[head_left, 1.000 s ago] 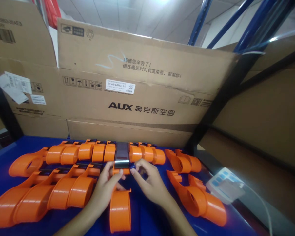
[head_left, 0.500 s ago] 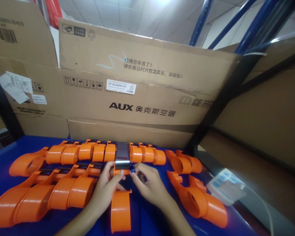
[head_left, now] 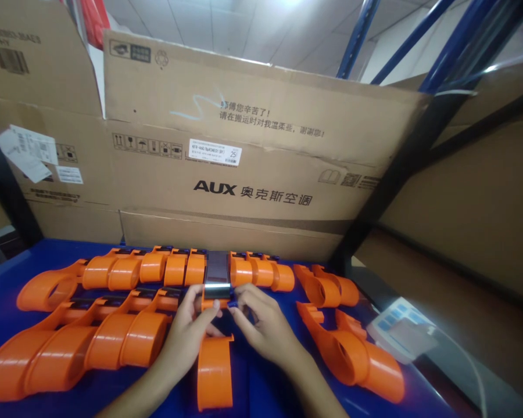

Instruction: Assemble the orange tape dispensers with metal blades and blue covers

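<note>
My left hand (head_left: 192, 319) is closed on an orange plastic tape dispenser (head_left: 212, 303), thumb across its front. Below the fingers hangs a wide orange ring part (head_left: 215, 374); the fingers hide whether it joins the held piece. Between both hands, just above the thumb, stands a dark glossy plate (head_left: 218, 273) with a bright toothed lower edge. My right hand (head_left: 261, 322) pinches a small dark blue piece (head_left: 232, 304) at the dispenser's right side, thumb and forefinger together.
Several orange dispensers with dark blue parts stand in a back row (head_left: 122, 274) and a front left row (head_left: 107, 342). More orange ones (head_left: 348, 354) lie at right on the blue table (head_left: 270, 395). Beyond are a white box with a cable (head_left: 401, 328), a cardboard wall (head_left: 244, 157) and a black post (head_left: 387, 157).
The blue piece in my right fingers has tilted slightly, and the right fingers have shifted a little. My left hand and the dispenser stay in place.
</note>
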Demonstrator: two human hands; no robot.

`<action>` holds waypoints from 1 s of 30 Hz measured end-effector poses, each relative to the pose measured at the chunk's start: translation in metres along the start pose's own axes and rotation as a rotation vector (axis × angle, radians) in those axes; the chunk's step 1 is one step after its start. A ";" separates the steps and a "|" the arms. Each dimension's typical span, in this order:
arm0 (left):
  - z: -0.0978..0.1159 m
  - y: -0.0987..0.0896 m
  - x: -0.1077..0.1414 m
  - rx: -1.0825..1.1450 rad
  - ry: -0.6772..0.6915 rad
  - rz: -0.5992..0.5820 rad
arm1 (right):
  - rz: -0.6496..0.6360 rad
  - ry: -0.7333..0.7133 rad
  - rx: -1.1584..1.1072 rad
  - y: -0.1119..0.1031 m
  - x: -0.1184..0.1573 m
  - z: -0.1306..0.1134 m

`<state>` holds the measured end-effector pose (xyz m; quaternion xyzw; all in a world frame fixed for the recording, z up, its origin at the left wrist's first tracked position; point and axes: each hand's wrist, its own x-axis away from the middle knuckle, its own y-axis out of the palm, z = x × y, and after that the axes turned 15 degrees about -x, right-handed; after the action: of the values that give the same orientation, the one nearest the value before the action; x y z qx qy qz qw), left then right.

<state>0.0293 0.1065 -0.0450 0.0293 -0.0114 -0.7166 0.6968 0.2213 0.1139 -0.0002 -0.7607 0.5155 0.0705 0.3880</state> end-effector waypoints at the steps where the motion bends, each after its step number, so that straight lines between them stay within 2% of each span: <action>1: 0.000 0.000 0.000 0.002 0.004 0.000 | -0.002 -0.003 0.003 0.000 0.000 0.000; 15: 0.005 0.003 0.003 0.045 0.039 -0.007 | -0.067 0.046 0.030 -0.003 -0.001 -0.010; 19: 0.004 0.002 0.003 0.065 0.035 -0.027 | -0.010 0.027 -0.034 -0.007 0.000 -0.015; 22: 0.006 0.003 0.005 0.115 0.007 -0.071 | 0.133 0.056 -0.175 -0.009 0.002 -0.013; 25: 0.013 0.004 0.009 0.163 -0.046 -0.127 | 0.246 0.182 -0.409 -0.006 0.002 -0.010; 27: 0.018 0.005 0.013 0.196 -0.077 -0.179 | 0.207 0.278 -0.592 -0.004 0.002 -0.011; 30: 0.026 0.006 0.021 0.243 -0.139 -0.298 | 0.073 0.358 -0.796 -0.001 0.001 -0.016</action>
<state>0.0328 0.0845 -0.0196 0.0650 -0.1412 -0.8055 0.5718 0.2178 0.1027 0.0114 -0.8324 0.5340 0.1443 -0.0337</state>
